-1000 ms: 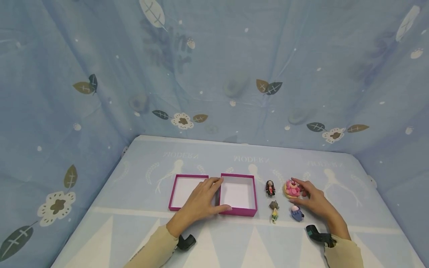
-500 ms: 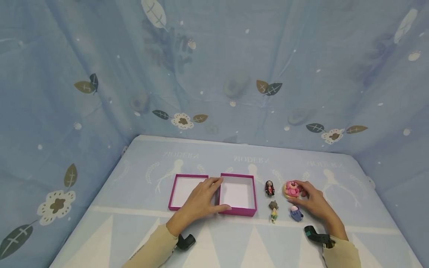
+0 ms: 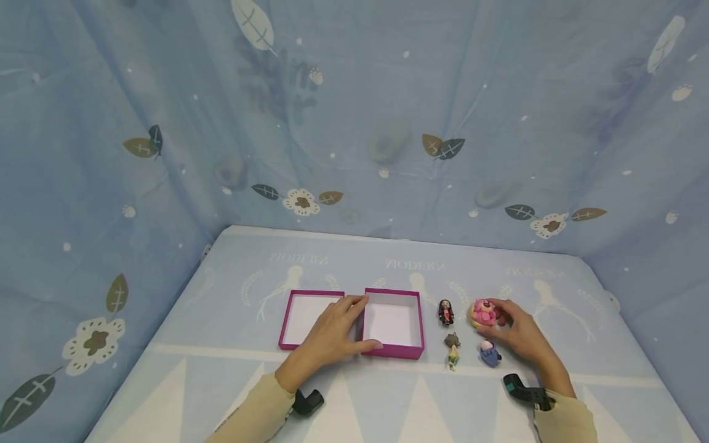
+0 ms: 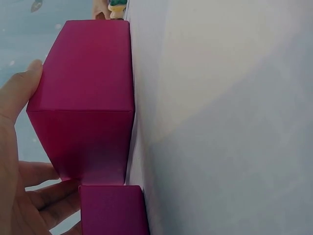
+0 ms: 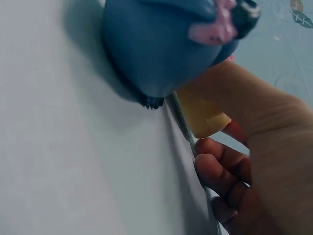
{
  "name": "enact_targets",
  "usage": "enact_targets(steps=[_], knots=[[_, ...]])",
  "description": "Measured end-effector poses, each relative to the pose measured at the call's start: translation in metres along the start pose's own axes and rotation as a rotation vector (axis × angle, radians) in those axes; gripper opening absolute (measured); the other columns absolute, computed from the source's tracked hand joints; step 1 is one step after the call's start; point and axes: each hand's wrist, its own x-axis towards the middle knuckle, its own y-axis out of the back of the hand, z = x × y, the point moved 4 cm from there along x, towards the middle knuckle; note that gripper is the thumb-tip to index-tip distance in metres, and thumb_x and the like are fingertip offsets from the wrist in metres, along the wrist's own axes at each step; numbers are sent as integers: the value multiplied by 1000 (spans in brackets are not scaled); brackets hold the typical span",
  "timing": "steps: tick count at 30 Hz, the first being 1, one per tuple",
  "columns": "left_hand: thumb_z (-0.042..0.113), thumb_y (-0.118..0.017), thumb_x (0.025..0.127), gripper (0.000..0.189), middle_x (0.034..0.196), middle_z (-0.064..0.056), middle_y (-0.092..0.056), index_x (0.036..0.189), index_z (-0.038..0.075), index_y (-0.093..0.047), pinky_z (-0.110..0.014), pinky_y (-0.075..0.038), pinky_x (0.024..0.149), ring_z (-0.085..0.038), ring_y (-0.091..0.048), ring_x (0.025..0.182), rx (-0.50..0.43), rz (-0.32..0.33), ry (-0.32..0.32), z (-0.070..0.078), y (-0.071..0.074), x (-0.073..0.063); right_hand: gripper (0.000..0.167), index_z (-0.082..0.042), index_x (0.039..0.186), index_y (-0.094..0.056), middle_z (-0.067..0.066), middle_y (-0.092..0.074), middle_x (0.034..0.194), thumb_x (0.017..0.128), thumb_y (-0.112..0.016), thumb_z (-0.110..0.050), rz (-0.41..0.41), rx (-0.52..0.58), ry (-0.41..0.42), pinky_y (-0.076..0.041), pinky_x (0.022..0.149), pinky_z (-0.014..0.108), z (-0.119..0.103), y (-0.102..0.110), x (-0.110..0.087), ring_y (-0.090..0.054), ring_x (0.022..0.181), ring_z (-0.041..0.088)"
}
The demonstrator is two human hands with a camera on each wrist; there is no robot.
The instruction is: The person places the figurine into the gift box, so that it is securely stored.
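Two tan sleeves, the left one marked with a line of print too small to read, are seen nearest, with one black device worn at each wrist, left and right. One magenta box, white inside, is held at its left side by the left hand, the thumb placed over the front wall; one shallower magenta lid is set just beside it, to the left.

Four figures are counted right of the box: a blue one and a brown-haired one in front, a dark-haired one and a pink bear on a yellow base behind. The bear is grasped on the table cover between thumb and fingers by the right hand.

Compared with a second earlier, both grips are unchanged; only the right forearm is shifted slightly leftward.

Farther back, "MODERN" is printed three times, inverted, on the cover, below one leaf-patterned blue curtain.
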Motion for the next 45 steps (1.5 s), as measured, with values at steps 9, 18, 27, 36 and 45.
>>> enact_targets(steps=[9,18,27,36,45], knots=[[66,-70,76,93,133,-5,-56,146,10,-46,-35,-46,94,-19,-55,119,-5,-10,13,0,0,-1,71,-3,134,-53,5,-52,91,79,-82,-37,14,17,-9,-36,64,23,-6,6,1,-45,80,14],[65,-71,77,93,134,-7,-55,146,7,-46,-36,-46,95,-20,-55,119,-19,-12,6,0,0,0,67,-2,131,-55,4,-56,96,77,-84,-27,97,17,76,-40,65,21,-18,14,1,-47,81,7],[64,-71,77,93,134,-7,-55,145,7,-47,-36,-45,96,-21,-55,120,-21,-17,8,0,0,0,66,-1,131,-56,7,-60,103,77,-85,-25,128,32,101,-44,70,21,-33,22,-1,-49,86,4],[64,-72,77,93,135,-7,-55,145,7,-47,-38,-45,98,-22,-54,121,-27,-24,16,0,0,-1,68,-5,133,-55,7,-60,108,78,-84,-32,101,15,42,-45,72,24,-33,21,-2,-47,88,7],[65,-71,77,93,136,-7,-55,146,8,-46,-38,-45,98,-21,-54,121,-29,-42,28,1,0,0,65,-5,130,-58,2,-58,101,76,-86,-29,133,56,98,-44,70,23,-39,22,-1,-47,85,4]])
